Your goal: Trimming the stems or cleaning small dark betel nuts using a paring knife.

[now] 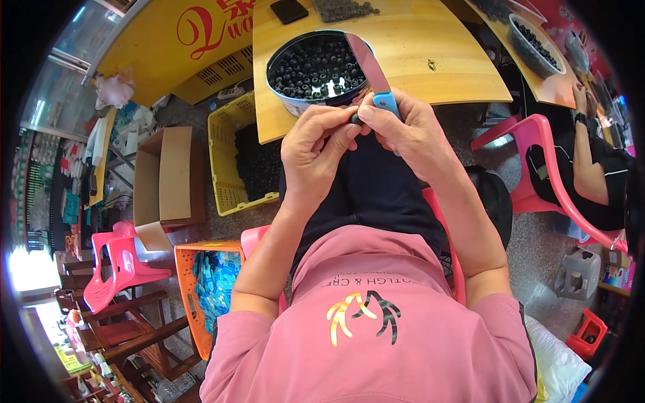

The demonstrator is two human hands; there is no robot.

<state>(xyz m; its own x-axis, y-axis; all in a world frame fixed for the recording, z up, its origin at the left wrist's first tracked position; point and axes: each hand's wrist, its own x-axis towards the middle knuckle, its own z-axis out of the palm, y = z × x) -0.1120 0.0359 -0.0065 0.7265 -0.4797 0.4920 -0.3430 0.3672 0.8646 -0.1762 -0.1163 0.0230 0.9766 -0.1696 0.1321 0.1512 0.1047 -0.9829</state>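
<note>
In my right hand (406, 124) is a knife (386, 102) with a blue handle, its broad blade pointing up and away over the tin's right rim. My left hand (314, 144) is closed, its thumb and fingers pinching a small dark round piece (355, 119). Both hands meet above my lap at the table's near edge, and the right thumb reaches the piece too. Just beyond them a round tin (272, 84) holds many small black round pieces (316, 67), some with a pale hole in the middle.
The wooden table (430, 40) carries a black phone (289, 10) and a clear bag of dark pieces (342, 9). Left stand a yellow crate (218, 144), a cardboard box (178, 174) and an orange crate (188, 295). Rightward, a person (584, 148) sits by a pink chair (547, 144).
</note>
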